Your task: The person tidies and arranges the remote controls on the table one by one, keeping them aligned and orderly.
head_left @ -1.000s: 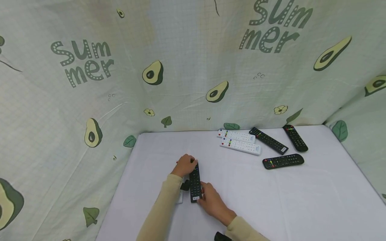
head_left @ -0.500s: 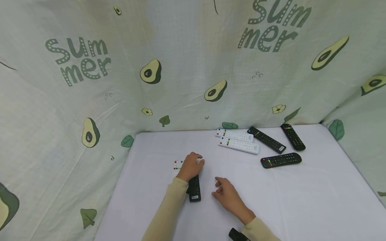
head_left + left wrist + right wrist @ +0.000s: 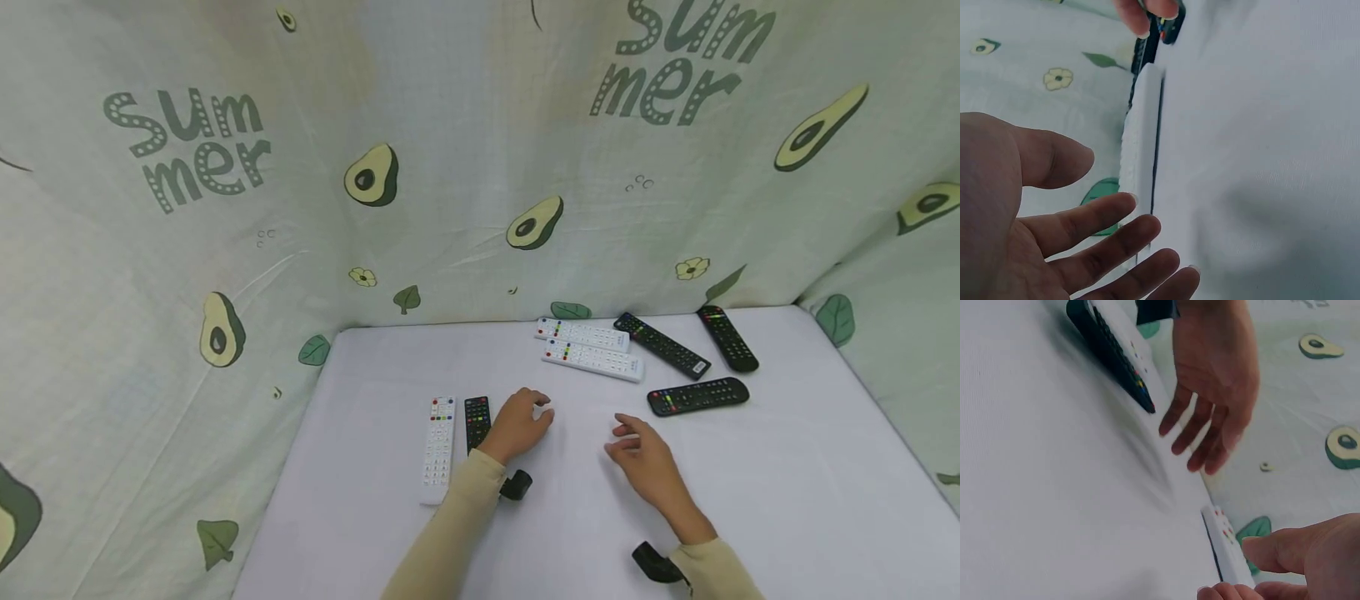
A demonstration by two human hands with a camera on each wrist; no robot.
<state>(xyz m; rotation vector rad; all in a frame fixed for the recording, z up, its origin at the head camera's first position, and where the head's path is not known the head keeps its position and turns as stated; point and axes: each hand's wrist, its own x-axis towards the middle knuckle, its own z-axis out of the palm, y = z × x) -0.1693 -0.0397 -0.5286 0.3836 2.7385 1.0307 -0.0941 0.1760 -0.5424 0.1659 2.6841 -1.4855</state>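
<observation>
Loosely parted, left hand and right hand are held above the counter, both grips empty. Beside a white remote, a black remote is overlapped by a sleeve, contact unclear.

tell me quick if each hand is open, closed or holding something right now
Left hand: open, fingers relaxed, holding nothing, above the table.
Right hand: open, fingers loosely bent, holding nothing.
</observation>
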